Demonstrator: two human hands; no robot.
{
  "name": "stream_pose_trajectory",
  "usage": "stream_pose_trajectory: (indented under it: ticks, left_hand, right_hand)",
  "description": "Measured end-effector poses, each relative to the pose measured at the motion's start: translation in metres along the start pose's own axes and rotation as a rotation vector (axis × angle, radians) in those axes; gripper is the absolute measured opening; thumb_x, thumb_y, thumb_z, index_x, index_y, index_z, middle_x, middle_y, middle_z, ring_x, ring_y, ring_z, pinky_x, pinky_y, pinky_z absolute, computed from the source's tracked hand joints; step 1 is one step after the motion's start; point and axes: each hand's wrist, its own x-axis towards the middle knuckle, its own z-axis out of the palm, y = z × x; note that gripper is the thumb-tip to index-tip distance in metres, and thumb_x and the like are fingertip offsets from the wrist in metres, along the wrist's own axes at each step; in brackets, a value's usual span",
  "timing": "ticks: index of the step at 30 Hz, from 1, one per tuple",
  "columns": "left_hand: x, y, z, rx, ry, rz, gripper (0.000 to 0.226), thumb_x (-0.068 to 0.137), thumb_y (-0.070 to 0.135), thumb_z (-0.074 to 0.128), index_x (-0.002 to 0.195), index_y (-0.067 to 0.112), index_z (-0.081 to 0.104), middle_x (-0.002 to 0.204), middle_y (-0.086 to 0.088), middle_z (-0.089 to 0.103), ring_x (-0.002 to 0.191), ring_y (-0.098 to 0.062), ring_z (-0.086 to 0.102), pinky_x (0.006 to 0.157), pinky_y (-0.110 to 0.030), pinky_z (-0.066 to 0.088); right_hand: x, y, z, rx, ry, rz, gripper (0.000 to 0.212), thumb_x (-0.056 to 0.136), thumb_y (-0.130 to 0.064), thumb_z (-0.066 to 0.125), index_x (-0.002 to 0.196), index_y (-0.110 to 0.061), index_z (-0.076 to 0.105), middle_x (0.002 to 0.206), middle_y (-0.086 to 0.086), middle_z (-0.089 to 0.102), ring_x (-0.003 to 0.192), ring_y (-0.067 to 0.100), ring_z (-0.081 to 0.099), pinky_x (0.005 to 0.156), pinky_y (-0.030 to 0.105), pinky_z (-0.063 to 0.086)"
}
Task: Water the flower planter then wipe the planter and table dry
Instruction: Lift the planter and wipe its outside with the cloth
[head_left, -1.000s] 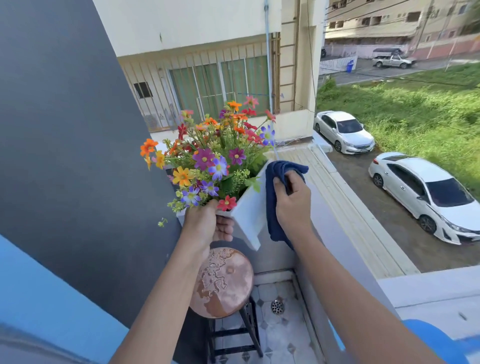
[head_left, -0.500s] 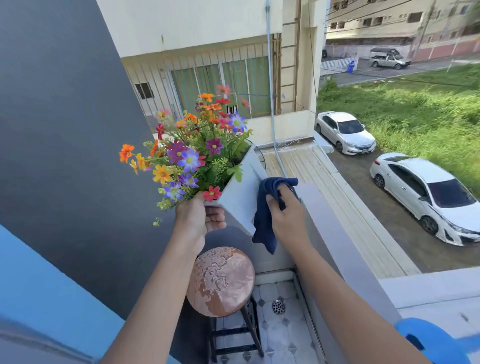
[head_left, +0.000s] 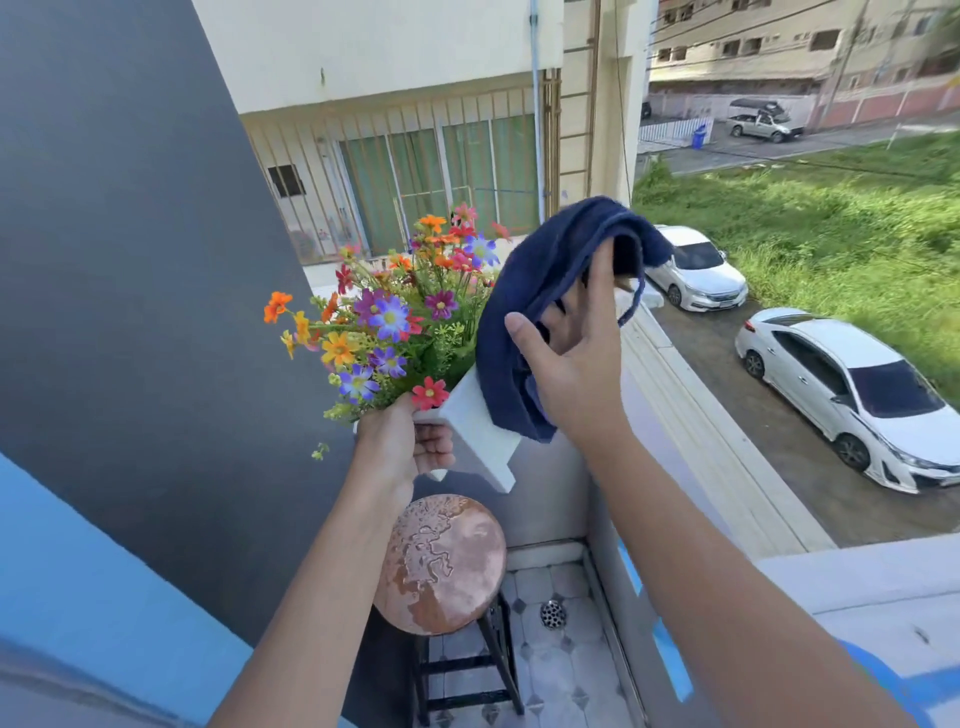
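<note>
Holding noted: the white planter (head_left: 478, 431) is carried in the air by the left hand (head_left: 410, 447), tilted, with its lower corner above the far edge of the round table (head_left: 441, 566) and clear of it. Left hand pose: arm extended forward, fingers curled under the planter's near end, thumb side up against the flowers (head_left: 395, 322). The flowers lean away to the left, toward the dark wall.

Right hand (head_left: 576, 364): raised beside the planter's right side, wrist bent, thumb spread out to the left, fingers pointing up into the folds of the blue cloth (head_left: 540, 291), which it grips. The cloth drapes over the fingers. Its lower end hangs in front of the planter's right wall; whether it touches there cannot be told.

Change from half a second ago: the right hand was then pressing the cloth flat on the planter's right wall. It has now lifted, and the cloth with it. The left hand's grip is unchanged.

Table top: copper-coloured, with water standing on it in patches.

Count: one planter, one cloth, one table, two hands.

Surroundings: a floor drain (head_left: 552, 613) in the tiled floor beyond the table's right edge. Two white cars (head_left: 852, 395) are parked below, and a third vehicle (head_left: 758, 122) stands on the far street.
</note>
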Motion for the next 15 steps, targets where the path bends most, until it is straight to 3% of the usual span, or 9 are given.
stream_pose_trajectory:
  ticks: [2,4,5,7,11,15]
  left_hand:
    - [-0.006,0.0,0.003,-0.036,-0.064,-0.012,0.027,0.094,0.016,0.055,0.071,0.002,0.061,0.044,-0.007,0.056,0.032,-0.012,0.05,0.035,-0.021,0.047]
    - [-0.01,0.001,0.008,-0.054,-0.094,-0.019,0.029,0.095,0.016,0.053,0.071,0.002,0.061,0.043,-0.007,0.056,0.032,-0.011,0.05,0.035,-0.021,0.047]
    - [-0.011,0.001,0.011,-0.052,-0.093,-0.023,0.029,0.095,0.015,0.053,0.071,0.002,0.061,0.042,-0.007,0.056,0.031,-0.011,0.05,0.035,-0.021,0.047]
    - [-0.01,0.002,0.013,-0.042,-0.069,-0.023,0.027,0.096,0.012,0.05,0.073,0.001,0.06,0.041,-0.007,0.056,0.031,-0.013,0.05,0.034,-0.022,0.047]
    - [-0.005,0.001,0.009,-0.016,-0.044,-0.003,0.029,0.097,0.012,0.047,0.074,0.002,0.061,0.042,-0.008,0.057,0.032,-0.014,0.051,0.035,-0.023,0.049]
    - [-0.001,-0.001,0.008,0.024,-0.015,0.02,0.028,0.097,0.012,0.045,0.079,-0.001,0.061,0.04,-0.009,0.057,0.031,-0.016,0.052,0.034,-0.025,0.048]
  right_hand:
    - [-0.012,0.025,0.006,-0.052,0.193,0.08,0.08,0.096,0.001,0.061,0.155,-0.03,0.017,0.157,0.008,0.042,0.137,0.025,0.05,0.112,0.039,0.044]
    - [-0.03,0.045,0.01,-0.153,0.315,0.168,0.07,0.1,-0.01,0.06,0.156,-0.021,0.022,0.153,-0.014,0.039,0.139,-0.005,0.04,0.113,0.02,0.037]
    - [-0.038,0.051,0.012,-0.19,0.336,0.187,0.065,0.101,-0.012,0.058,0.156,-0.017,0.024,0.147,-0.025,0.035,0.133,-0.022,0.033,0.109,0.008,0.031]
    - [-0.049,0.061,0.013,-0.228,0.324,0.219,0.058,0.103,-0.01,0.054,0.154,-0.01,0.027,0.136,-0.033,0.031,0.118,-0.037,0.028,0.096,-0.005,0.025]
    - [-0.051,0.07,0.003,-0.287,0.332,0.268,0.05,0.102,-0.008,0.054,0.15,-0.013,0.04,0.138,-0.018,0.045,0.113,-0.037,0.033,0.093,-0.006,0.026]
    - [-0.037,0.065,-0.007,-0.336,0.296,0.27,0.041,0.094,0.002,0.058,0.133,-0.01,0.06,0.122,-0.009,0.059,0.102,-0.017,0.051,0.094,0.003,0.037]
